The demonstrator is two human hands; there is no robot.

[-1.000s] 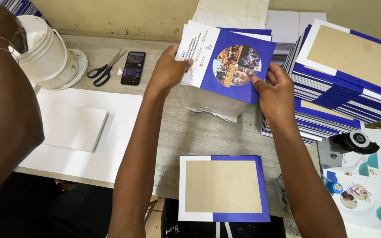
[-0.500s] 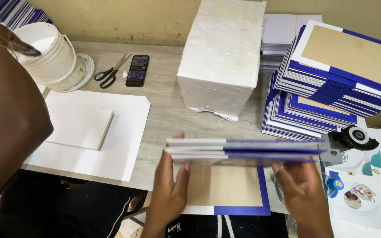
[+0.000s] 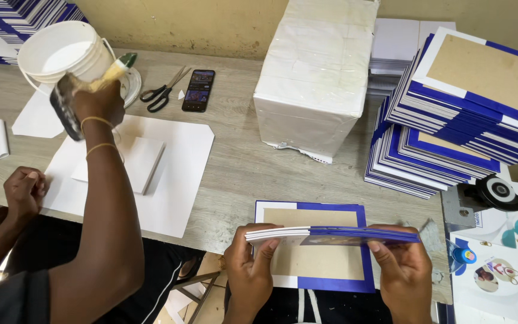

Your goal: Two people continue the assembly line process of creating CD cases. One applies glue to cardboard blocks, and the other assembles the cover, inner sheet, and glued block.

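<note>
The left hand (image 3: 248, 264) and right hand (image 3: 404, 270) grip a thin booklet (image 3: 331, 234) flat, just above the open blue cover (image 3: 313, 245) on the bench (image 3: 241, 168). Many covers (image 3: 451, 108) are stacked behind it, so lots look done; this one is not yet.

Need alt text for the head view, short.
Two hands, left hand and right hand, hold a thin stack of blue-and-white booklets edge-on above a blue-bordered cover on a wooden table. Beside them, a co-worker's hand holds a brush by a white bucket.
</note>
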